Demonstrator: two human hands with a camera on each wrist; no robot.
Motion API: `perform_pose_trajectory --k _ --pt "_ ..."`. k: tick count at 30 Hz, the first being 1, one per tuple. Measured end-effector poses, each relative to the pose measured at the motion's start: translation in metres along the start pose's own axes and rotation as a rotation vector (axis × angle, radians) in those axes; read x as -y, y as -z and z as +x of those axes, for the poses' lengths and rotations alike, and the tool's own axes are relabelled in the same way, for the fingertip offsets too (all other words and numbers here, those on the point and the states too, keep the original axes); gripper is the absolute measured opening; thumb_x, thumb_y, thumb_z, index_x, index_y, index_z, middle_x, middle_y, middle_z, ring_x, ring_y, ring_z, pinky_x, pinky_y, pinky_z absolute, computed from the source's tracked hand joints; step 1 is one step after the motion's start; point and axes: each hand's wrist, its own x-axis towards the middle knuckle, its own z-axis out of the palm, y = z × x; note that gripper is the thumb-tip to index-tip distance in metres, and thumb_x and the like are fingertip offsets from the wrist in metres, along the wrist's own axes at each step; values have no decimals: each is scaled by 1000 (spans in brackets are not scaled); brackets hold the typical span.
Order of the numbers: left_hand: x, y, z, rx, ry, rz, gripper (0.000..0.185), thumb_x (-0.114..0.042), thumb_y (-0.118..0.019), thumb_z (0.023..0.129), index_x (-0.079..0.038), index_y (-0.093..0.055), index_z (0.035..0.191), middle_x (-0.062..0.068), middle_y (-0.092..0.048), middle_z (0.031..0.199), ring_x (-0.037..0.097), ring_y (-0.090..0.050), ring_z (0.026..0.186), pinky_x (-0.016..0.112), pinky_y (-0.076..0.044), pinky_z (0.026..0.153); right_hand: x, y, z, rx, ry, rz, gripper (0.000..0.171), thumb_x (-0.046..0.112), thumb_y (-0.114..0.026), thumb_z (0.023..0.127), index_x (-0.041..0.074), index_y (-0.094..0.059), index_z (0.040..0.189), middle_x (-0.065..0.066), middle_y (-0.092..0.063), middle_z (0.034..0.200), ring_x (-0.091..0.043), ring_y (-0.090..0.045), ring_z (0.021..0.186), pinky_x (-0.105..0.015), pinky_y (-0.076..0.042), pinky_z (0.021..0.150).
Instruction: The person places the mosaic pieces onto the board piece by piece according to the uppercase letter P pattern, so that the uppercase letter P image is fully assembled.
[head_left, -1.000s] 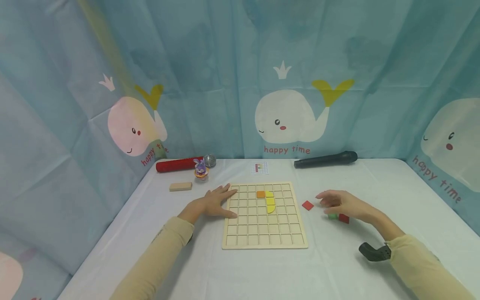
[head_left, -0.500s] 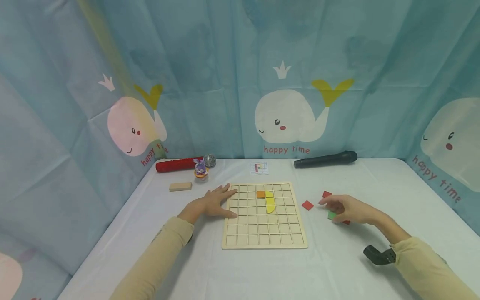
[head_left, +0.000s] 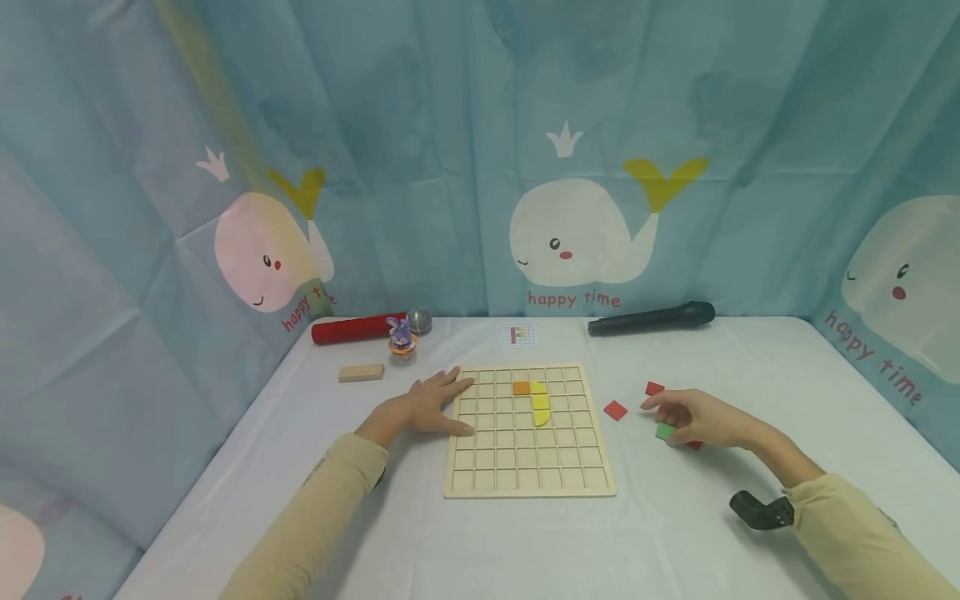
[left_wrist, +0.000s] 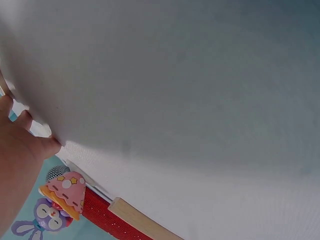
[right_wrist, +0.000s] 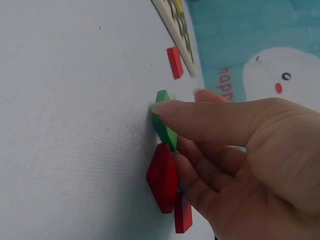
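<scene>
A pale wooden grid board [head_left: 517,458] lies mid-table, an orange square tile [head_left: 522,388] and several yellow tiles [head_left: 541,403] in its cells. My left hand [head_left: 431,404] rests at its left edge, fingers spread, fingertips on the frame. Over on the right, my right hand [head_left: 701,418] bends over loose tiles, the index finger apart from the thumb. Its thumb touches a green tile [right_wrist: 166,132], and a red tile [right_wrist: 163,179] lies beside the green one under the curled fingers. Two more red tiles, the nearer one [head_left: 616,410] and the farther one [head_left: 655,388], lie around this hand.
Along the back stand or lie a red microphone [head_left: 356,330], a purple rabbit toy [head_left: 401,337], a small printed grid card [head_left: 519,336] and a black microphone [head_left: 651,320]. A wooden block [head_left: 362,373] lies left of the board. A whale-print curtain [head_left: 420,208] hangs behind.
My right hand has shifted slightly right and toward me, uncovering the farther red tile and more of the green one. The left hand and board have not moved.
</scene>
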Motion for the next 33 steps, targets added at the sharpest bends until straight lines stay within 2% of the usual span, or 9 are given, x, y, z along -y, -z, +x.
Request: perform_pose_trajectory --k 5,13,21,27,33 --pt "0 0 0 14 20 1 93 -61 -66 82 -21 -24 156 9 -9 161 32 -5 147 61 -4 112 -1 0 0 -4 -4 3 45 4 -74 81 2 -61 124 -2 -61 100 -17 -57 91 -27 -50 78" --pt "-1 -1 -1 21 26 -8 95 -60 -66 82 -21 -22 156 9 -8 161 31 -4 147 60 -4 113 0 1 1 -29 -9 -15 46 4 -76 78 3 -62 122 -2 -54 88 -16 -49 81 -24 -44 67" --pt "0 -3 0 13 27 -3 94 -62 -66 82 -22 -23 156 8 -9 161 31 -5 147 60 -4 112 0 3 2 -59 -30 -51 37 7 -74 82 4 -65 117 0 -54 81 -11 -49 73 -24 -42 63" --pt "2 -4 3 6 28 13 95 -63 -65 81 -24 -23 156 8 -10 161 31 -5 147 61 -4 112 2 0 8 -112 -119 -34 28 9 -72 85 2 -68 112 -3 -64 94 -15 -58 70 -28 -50 63" --pt "2 -2 2 6 24 10 94 -62 -65 81 -22 -24 156 9 -10 161 32 -6 147 62 -5 112 11 -4 15 -154 -186 75 27 15 -71 88 4 -67 112 -6 -67 98 -19 -61 80 -33 -52 69"
